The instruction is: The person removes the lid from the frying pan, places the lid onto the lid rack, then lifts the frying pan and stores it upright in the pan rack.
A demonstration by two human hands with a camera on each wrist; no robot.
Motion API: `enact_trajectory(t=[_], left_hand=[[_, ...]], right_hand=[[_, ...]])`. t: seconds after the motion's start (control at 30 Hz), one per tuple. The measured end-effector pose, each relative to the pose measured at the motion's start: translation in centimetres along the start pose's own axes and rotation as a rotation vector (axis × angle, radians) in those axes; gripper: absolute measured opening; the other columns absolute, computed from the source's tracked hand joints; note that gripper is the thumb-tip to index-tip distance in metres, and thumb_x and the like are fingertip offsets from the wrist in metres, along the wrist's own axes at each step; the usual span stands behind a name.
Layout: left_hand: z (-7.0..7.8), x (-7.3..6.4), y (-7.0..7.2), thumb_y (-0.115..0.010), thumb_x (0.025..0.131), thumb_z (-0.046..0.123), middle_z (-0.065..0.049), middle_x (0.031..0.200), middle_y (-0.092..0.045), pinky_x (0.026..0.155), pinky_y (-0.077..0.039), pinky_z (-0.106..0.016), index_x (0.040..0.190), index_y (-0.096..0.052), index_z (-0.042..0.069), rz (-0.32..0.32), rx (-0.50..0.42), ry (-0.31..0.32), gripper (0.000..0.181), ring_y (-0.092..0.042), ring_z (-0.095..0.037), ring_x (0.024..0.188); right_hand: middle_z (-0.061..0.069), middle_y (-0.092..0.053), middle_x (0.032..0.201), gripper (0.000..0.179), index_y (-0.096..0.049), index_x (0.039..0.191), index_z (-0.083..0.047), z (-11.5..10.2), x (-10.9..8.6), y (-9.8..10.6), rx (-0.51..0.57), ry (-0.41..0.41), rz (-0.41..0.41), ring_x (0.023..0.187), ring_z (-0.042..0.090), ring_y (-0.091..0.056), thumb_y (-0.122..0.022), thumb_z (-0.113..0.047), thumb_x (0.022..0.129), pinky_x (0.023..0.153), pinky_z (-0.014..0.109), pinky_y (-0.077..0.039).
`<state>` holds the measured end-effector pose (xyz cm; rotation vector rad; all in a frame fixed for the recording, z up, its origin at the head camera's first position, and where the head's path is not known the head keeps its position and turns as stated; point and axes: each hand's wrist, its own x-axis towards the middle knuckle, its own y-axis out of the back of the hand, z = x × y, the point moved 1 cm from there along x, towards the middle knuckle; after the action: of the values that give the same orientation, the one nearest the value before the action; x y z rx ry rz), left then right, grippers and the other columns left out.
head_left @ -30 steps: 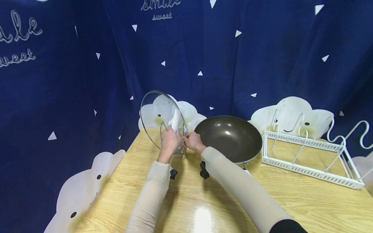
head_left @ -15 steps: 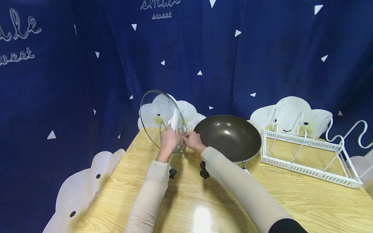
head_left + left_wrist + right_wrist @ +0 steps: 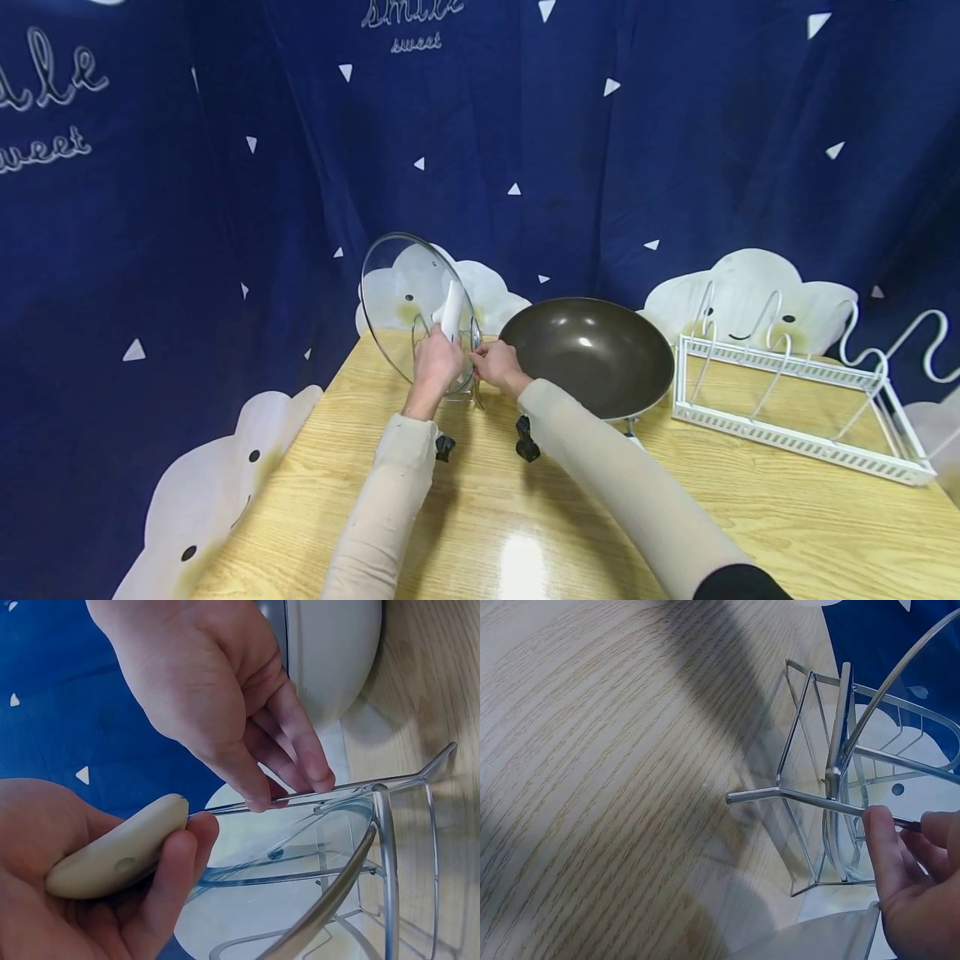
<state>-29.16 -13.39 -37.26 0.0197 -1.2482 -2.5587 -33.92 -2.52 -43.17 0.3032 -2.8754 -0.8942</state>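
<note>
A large round glass lid [image 3: 401,296] with a metal rim stands tilted in a silver wire rack [image 3: 807,799] at the left of the table. My left hand [image 3: 437,360] grips the lid's white handle [image 3: 120,853], fingers curled round it. Beside it, my right hand [image 3: 495,363] pinches a wire of the rack between thumb and fingers, as the right wrist view shows. The lid's lower rim sits among the rack's wires. In the head view both hands cover much of the rack.
A dark wok [image 3: 588,358] stands just right of my right hand, partly behind that forearm. Farther right is a white rack [image 3: 795,433] with wavy wire dividers. A blue curtain [image 3: 480,125] hangs behind the wooden table [image 3: 300,500].
</note>
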Motion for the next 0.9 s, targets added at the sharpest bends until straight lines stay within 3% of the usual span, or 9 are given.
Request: enact_trajectory(t=[0.3,0.6,0.9], left_hand=[[-0.14,-0.06,0.09,-0.052,0.096,0.024,-0.024,0.096,-0.06,0.053,-0.051,-0.035,0.134,-0.039,-0.004,-0.009,-0.031,0.017,0.049,-0.061,-0.032,0.072],[-0.15,-0.13,0.43,-0.052,0.095,0.022,-0.024,0.093,-0.061,0.056,-0.051,-0.037,0.126,-0.045,-0.009,0.023,-0.009,-0.033,0.044,-0.061,-0.032,0.072],[-0.15,-0.14,0.53,-0.052,0.096,0.021,-0.023,0.093,-0.06,0.047,-0.049,-0.031,0.124,-0.045,-0.009,-0.014,-0.047,-0.031,0.042,-0.06,-0.027,0.066]], right_hand=[[0.014,-0.069,0.078,0.022,-0.071,0.096,-0.002,-0.19,-0.05,0.06,0.008,-0.009,0.001,0.07,0.027,-0.067,-0.053,-0.015,0.096,0.049,0.022,-0.043],[0.013,-0.069,0.079,0.023,-0.07,0.1,-0.001,-0.36,-0.09,0.22,-0.01,-0.008,-0.005,0.069,0.025,-0.067,-0.053,-0.016,0.097,0.051,0.023,-0.044],[0.016,-0.069,0.082,0.021,-0.071,0.093,-0.005,-0.24,-0.09,0.33,-0.008,-0.015,-0.001,0.076,0.03,-0.067,-0.053,-0.016,0.097,0.053,0.024,-0.046]])
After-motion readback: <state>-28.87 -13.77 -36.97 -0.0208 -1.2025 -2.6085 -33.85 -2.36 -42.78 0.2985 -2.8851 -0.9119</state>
